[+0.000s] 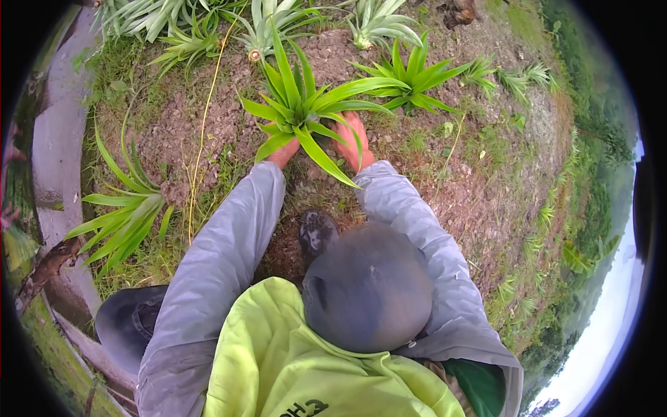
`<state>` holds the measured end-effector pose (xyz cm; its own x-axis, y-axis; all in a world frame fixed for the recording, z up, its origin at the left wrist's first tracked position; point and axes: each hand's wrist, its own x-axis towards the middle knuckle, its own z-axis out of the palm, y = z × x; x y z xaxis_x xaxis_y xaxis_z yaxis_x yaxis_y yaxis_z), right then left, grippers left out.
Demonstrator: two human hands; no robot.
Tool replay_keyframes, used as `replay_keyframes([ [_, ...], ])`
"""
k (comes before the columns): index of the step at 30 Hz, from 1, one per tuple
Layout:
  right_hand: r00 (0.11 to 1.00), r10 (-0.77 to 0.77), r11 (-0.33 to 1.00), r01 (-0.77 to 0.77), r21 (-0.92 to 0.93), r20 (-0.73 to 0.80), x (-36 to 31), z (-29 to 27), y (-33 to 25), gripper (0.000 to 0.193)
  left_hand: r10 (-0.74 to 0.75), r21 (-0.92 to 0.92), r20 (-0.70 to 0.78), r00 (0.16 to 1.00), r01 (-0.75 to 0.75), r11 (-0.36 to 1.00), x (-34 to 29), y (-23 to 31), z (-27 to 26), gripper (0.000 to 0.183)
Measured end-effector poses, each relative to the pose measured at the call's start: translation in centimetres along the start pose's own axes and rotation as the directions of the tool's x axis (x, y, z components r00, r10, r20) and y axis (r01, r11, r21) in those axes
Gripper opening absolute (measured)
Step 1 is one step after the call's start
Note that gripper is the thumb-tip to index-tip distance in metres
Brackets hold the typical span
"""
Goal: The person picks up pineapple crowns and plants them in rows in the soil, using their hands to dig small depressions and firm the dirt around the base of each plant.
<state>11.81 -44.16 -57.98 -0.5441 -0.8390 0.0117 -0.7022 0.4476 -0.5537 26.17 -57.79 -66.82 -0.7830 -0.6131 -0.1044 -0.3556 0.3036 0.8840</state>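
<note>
A bright green pineapple plant stands in the soil in front of me, its long leaves spread over both hands. My left hand reaches in at the left of its base; leaves cover its fingers. On the other side, my right hand curves in against the base, its fingers bent toward the stem and the tips hidden. Farther right grows another green pineapple plant, leaves fanned out. A pineapple plant leans at the left, apart from my hands.
A yellow cord runs along the ground at the left. Paler pineapple plants lie at the far side, one showing a round stem end. My dark boot and bent knee are close below. Loose soil slopes away right.
</note>
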Motion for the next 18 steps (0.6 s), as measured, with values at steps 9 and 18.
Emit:
replay_keyframes([
  [9,0.981,0.088,0.996,-0.092,0.014,0.17,0.9,1.6,1.4,0.029,-0.035,-0.122,-0.003,0.999,0.035,0.992,-0.1,0.8,0.3,0.054],
  [18,0.957,0.123,0.992,-0.123,-0.016,0.262,2.4,1.2,1.7,0.028,-0.057,-0.313,-0.018,0.998,0.049,0.948,1.0,1.3,0.2,0.055],
])
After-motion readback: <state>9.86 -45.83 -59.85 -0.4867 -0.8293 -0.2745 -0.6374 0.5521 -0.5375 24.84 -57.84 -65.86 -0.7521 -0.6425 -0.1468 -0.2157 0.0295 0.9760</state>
